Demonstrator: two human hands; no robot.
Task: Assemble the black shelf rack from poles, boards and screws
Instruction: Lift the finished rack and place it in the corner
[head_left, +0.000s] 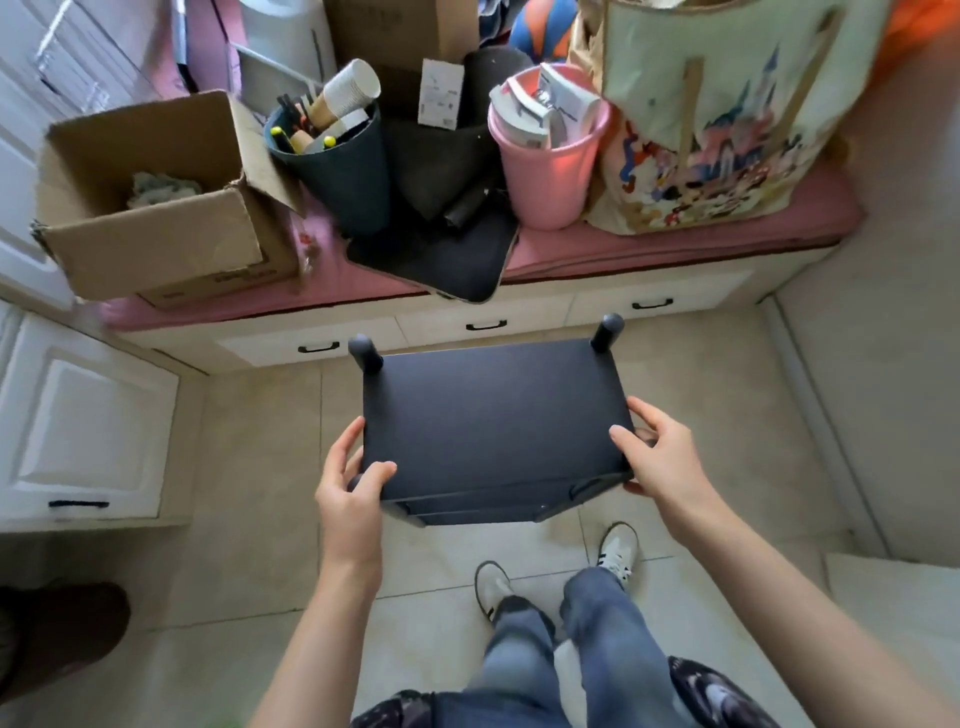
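On pale floor tiles (249, 467), by white drawers (483, 327) under a pink bench cushion (675, 244). Black shelf rack (493, 415) gripped at both near corners: left hand (348, 488), right hand (657, 457), fingers curled around.

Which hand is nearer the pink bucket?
Right. The right hand grips the rack's right edge, below the pink bucket; the left hand grips the left corner, farther across.

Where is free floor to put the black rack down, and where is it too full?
Bare tile floor lies between the white cabinet and the rack, and right of it toward the wall. The pink bench is crowded: cardboard box, buckets, bag.
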